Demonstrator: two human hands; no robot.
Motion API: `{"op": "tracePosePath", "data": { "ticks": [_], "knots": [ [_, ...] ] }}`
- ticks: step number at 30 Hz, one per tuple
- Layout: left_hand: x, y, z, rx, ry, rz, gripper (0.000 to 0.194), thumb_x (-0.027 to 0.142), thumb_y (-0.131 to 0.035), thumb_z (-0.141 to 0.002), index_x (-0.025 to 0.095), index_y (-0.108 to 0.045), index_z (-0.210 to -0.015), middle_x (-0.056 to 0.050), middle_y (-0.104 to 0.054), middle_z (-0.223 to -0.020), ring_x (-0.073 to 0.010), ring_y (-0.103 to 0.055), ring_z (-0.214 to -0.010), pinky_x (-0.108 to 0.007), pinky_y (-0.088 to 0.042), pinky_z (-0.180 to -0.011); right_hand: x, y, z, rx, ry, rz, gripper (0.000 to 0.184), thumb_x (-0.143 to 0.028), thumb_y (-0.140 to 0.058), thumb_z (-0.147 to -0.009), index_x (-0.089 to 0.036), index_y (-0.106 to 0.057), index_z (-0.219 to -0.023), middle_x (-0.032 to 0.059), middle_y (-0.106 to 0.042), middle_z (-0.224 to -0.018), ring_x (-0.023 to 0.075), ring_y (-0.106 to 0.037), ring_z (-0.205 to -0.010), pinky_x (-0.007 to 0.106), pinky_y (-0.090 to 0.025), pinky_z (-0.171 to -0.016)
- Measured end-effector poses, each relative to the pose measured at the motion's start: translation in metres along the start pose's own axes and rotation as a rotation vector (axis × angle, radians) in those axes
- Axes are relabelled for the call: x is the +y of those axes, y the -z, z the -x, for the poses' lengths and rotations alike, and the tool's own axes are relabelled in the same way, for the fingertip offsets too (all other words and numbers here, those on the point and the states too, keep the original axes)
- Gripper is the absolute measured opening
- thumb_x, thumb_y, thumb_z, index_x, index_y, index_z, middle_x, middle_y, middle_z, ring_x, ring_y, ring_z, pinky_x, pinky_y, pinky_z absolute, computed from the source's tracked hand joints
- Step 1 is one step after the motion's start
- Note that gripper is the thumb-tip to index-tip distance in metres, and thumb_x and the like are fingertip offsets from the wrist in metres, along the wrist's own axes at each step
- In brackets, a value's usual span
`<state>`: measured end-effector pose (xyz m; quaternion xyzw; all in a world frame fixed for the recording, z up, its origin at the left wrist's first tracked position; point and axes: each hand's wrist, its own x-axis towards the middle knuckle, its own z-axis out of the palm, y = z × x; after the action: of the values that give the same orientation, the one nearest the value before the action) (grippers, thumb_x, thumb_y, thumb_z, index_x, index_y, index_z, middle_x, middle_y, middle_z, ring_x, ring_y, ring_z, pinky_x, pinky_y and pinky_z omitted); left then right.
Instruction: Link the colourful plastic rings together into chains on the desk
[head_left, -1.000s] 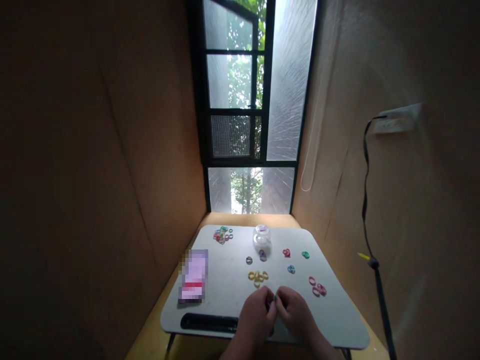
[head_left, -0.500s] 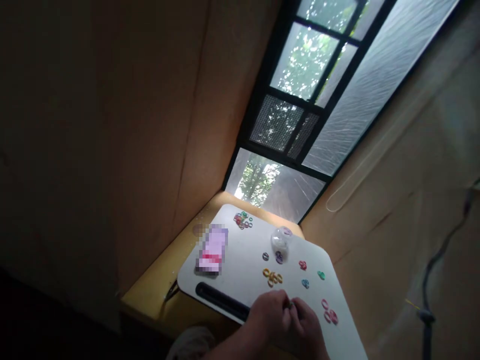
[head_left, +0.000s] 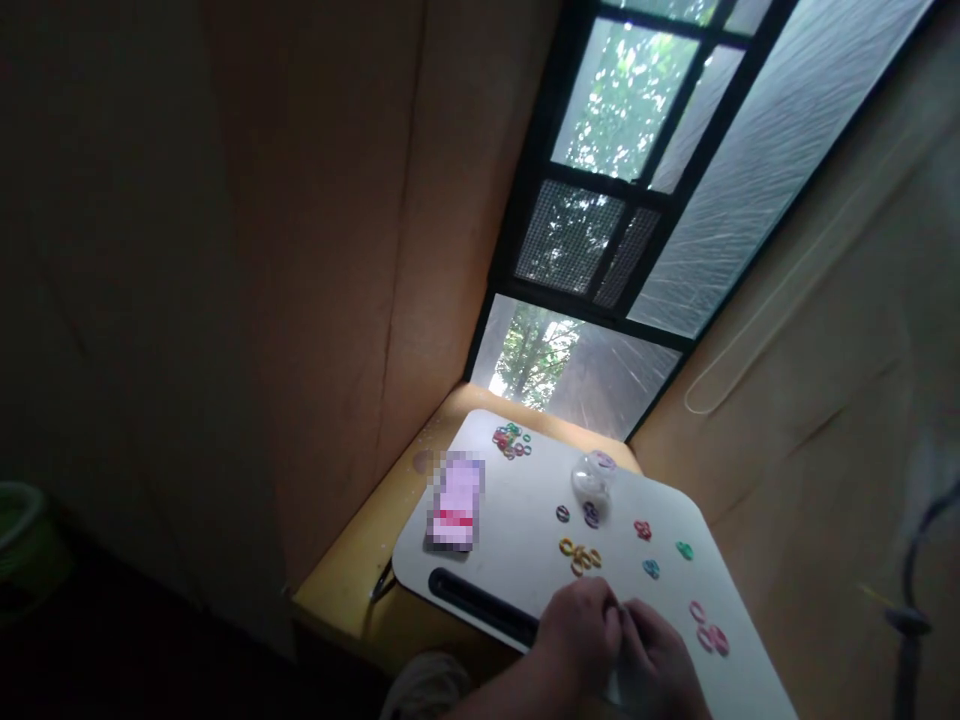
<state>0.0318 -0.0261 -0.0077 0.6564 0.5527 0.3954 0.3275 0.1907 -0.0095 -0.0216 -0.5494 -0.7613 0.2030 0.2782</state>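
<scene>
My left hand (head_left: 581, 622) and my right hand (head_left: 660, 655) meet above the near edge of a white lap-desk board (head_left: 517, 520). Both have their fingers pinched together at one spot; whatever lies between them is too small and covered to name. Just beyond my left hand lie several yellow rings (head_left: 579, 556), like small hair ties. Right of my hands are pink rings (head_left: 709, 632). Small groups of red rings (head_left: 643, 530), blue rings (head_left: 651, 569), green rings (head_left: 684, 550) and purple rings (head_left: 591, 515) are spread farther back.
A mixed pile of coloured rings (head_left: 511, 440) sits at the board's far left corner. A clear plastic container or bag (head_left: 591, 484) lies at the back. Left is a blurred-out pink-purple rectangular thing (head_left: 457, 500), near the board's black slot (head_left: 484, 605). Wooden walls and a window (head_left: 592, 240) enclose the table.
The view has swung left, so everything sits farther right, and a green bin appears at the left edge. My hands remain together; the green speck between the fingers no longer shows.
</scene>
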Motion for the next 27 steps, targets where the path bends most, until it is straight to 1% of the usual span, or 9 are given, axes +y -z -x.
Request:
{"op": "tracePosePath", "data": {
  "ticks": [4,11,17,22,27],
  "knots": [
    [0.0035,0.0024,-0.0002,-0.004,-0.013,-0.012,0.020,0.024,-0.049,-0.083,0.021,-0.067,-0.091,-0.006,-0.069,-0.091,-0.0215,-0.061,-0.083,-0.032,-0.045,-0.075,0.0011,-0.0021,-0.0006,0.025,0.021,0.067,0.040,-0.050,-0.037,-0.094,-0.023,-0.047,-0.067,0.0021,-0.060,-0.063,0.0179,-0.054,-0.062,0.027,-0.038,-0.058],
    [0.0057,0.0023,-0.0029,0.007,-0.034,-0.041,0.021,0.021,-0.049,-0.082,0.022,-0.066,-0.094,-0.005,-0.068,-0.093,-0.0201,-0.062,-0.087,-0.030,-0.045,-0.079,-0.0004,-0.0010,-0.0036,0.062,0.048,0.113,0.034,-0.043,-0.038,-0.093,-0.022,-0.046,-0.068,0.0014,-0.061,-0.065,0.0169,-0.054,-0.062,0.026,-0.035,-0.059],
    [0.0079,0.0035,-0.0063,-0.011,-0.068,-0.008,0.018,0.022,-0.049,-0.084,0.021,-0.065,-0.090,-0.002,-0.068,-0.087,-0.0173,-0.061,-0.080,-0.028,-0.043,-0.075,0.0020,0.0022,-0.0076,0.071,0.096,0.153,0.030,-0.037,-0.037,-0.091,-0.022,-0.046,-0.066,0.0021,-0.060,-0.066,0.0167,-0.054,-0.063,0.027,-0.036,-0.060],
    [0.0086,0.0033,-0.0066,-0.007,-0.098,-0.017,0.016,0.020,-0.048,-0.086,0.021,-0.064,-0.086,-0.001,-0.066,-0.082,-0.0159,-0.059,-0.077,-0.027,-0.041,-0.071,0.0036,0.0033,-0.0086,0.094,0.117,0.128,0.026,-0.032,-0.039,-0.087,-0.022,-0.045,-0.064,0.0003,-0.055,-0.063,0.0150,-0.050,-0.059,0.026,-0.033,-0.058],
    [0.0089,0.0024,-0.0053,-0.006,-0.110,-0.012,0.016,0.020,-0.047,-0.087,0.021,-0.063,-0.085,0.000,-0.065,-0.079,-0.0150,-0.058,-0.075,-0.026,-0.041,-0.069,-0.0007,0.0060,-0.0061,0.119,0.114,0.101,0.026,-0.031,-0.042,-0.088,-0.022,-0.043,-0.063,-0.0011,-0.052,-0.062,0.0143,-0.047,-0.059,0.026,-0.031,-0.058]
  ]
}}
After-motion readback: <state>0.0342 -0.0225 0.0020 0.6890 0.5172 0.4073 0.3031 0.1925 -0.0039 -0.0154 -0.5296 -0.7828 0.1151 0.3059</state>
